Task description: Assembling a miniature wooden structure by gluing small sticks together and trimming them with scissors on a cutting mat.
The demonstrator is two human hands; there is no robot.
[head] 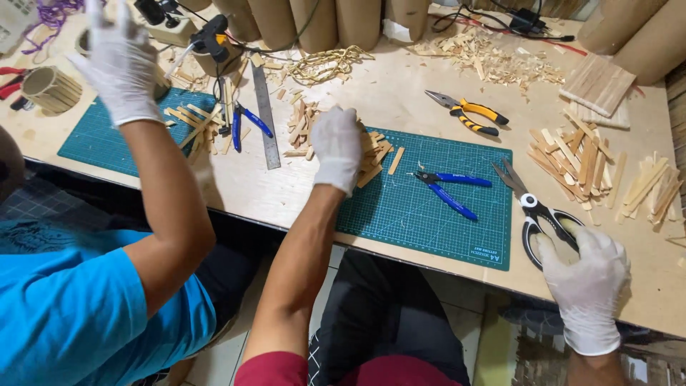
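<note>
Two work surfaces fill my view: the pale plywood table and, on it, the green cutting mat in front of me. A second mat lies in front of the person in the blue shirt, whose gloved hand is raised, fingers spread, over the far corner. Cardboard tubes stand along the back edge.

My left hand, gloved white, rests closed over a heap of short wooden sticks at the mat's top left corner; I cannot tell whether it pinches a single stick. My right hand, also gloved, has its fingers curled on the black handles of the scissors, which lie at the mat's right edge, blades pointing away from me.

I judge the scissors stiff and fairly heavy, best taken through the handle loops, away from the blades. The sticks look light, thin and brittle; I would pinch one by its flat faces near the middle.

Blue cutters lie on the mat between my hands, yellow-handled pliers beyond it, and longer sticks to the right. A steel ruler lies between the mats.

The only label I can make out is small pale print at the mat's near right corner.
</note>
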